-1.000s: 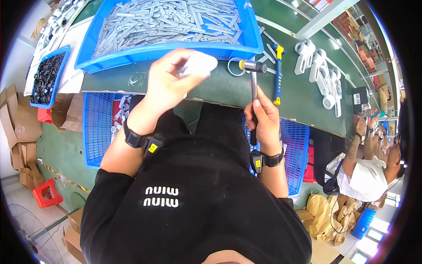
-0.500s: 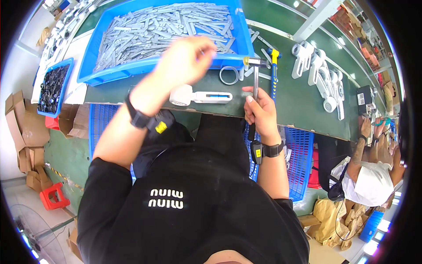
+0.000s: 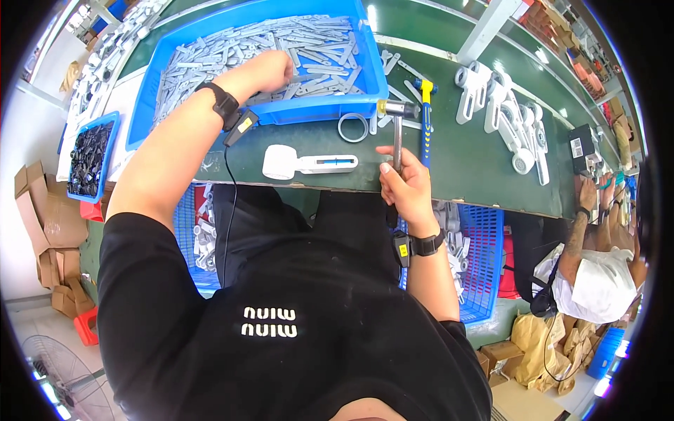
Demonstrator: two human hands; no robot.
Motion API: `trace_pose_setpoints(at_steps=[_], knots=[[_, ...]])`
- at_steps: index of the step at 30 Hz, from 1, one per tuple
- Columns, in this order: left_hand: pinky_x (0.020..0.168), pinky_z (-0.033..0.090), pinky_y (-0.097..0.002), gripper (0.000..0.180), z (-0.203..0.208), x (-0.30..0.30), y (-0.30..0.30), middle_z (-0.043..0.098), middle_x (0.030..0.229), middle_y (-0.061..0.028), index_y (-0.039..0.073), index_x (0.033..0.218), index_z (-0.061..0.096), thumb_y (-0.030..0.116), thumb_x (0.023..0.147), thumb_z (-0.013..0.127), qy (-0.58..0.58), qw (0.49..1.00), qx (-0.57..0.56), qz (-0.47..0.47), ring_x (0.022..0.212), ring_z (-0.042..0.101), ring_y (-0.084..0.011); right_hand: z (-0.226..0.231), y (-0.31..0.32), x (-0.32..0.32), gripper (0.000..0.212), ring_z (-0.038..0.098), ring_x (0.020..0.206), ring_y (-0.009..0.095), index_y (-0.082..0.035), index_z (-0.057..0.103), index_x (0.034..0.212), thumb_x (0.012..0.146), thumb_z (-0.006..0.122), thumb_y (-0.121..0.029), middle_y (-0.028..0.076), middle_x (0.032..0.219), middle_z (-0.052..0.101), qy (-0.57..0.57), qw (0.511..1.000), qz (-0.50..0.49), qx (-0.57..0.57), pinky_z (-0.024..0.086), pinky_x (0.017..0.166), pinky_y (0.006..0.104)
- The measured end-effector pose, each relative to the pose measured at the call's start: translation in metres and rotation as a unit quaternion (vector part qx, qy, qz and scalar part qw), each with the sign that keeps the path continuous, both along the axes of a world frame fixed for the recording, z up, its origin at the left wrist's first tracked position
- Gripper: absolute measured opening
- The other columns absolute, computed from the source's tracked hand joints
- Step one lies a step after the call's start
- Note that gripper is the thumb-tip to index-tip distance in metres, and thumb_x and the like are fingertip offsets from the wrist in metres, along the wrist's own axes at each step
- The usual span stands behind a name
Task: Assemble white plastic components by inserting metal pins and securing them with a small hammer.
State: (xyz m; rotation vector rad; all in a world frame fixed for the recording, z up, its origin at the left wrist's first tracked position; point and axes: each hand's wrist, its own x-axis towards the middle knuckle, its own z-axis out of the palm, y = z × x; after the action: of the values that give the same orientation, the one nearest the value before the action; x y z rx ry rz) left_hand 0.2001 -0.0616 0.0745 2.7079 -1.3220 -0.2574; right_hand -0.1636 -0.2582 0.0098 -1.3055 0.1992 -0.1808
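Note:
My left hand (image 3: 272, 71) is over the large blue bin (image 3: 324, 111), among many flat grey plastic strips (image 3: 232, 45). Its fingers curl downward, and whatever they grip is hidden. In my right hand (image 3: 408, 188), closed around the handle, a hammer (image 3: 398, 137) stands head-up, its cylindrical metal head near the bin's front right corner. Between my hands, at the table's near edge, lies a white handheld shower head (image 3: 281, 162) with a blue strip showing in its slotted handle. A grey ring (image 3: 353, 128) rests beside the bin.
A second hammer (image 3: 426, 119), blue and yellow, lies right of mine. Several white shower heads (image 3: 523, 160) lie farther right on the green table (image 3: 456, 165). At left stands a small blue tray (image 3: 109, 161) of black parts. Blue crates (image 3: 482, 259) sit below; a co-worker's arm (image 3: 577, 231) is at far right.
My left hand has moved away from me and to the left, down into the bin of strips. My right hand still grips the hammer in about the same place.

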Motion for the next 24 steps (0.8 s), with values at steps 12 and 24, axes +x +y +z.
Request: trace_pose_setpoints(at_steps=[12, 24], knots=[[0.078, 0.065, -0.0406, 0.018, 0.028, -0.185, 0.037, 0.079, 0.104, -0.0102, 0.006, 0.105, 0.077, 0.004, 0.087, 0.082, -0.210, 0.891, -0.357, -0.185, 0.089, 0.078, -0.0319, 0.017, 0.015, 0.009, 0.030, 0.048, 0.047, 0.005, 0.004, 0.070, 0.131, 0.111, 0.070, -0.017, 0.010, 0.084, 0.075, -0.039, 0.990, -0.011, 0.137, 0.039, 0.042, 0.0221], [0.099, 0.050, -0.0472, 0.034, -0.021, -0.227, 0.068, 0.077, 0.108, -0.0035, 0.010, 0.114, 0.074, 0.016, 0.083, 0.088, -0.111, 0.915, -0.384, -0.052, 0.101, 0.072, -0.0288, 0.017, 0.049, 0.034, 0.019, 0.069, 0.073, 0.006, 0.002, 0.073, 0.124, 0.107, 0.072, -0.006, 0.004, 0.087, 0.076, 0.018, 0.990, -0.075, -0.115, 0.049, 0.058, 0.0221]])
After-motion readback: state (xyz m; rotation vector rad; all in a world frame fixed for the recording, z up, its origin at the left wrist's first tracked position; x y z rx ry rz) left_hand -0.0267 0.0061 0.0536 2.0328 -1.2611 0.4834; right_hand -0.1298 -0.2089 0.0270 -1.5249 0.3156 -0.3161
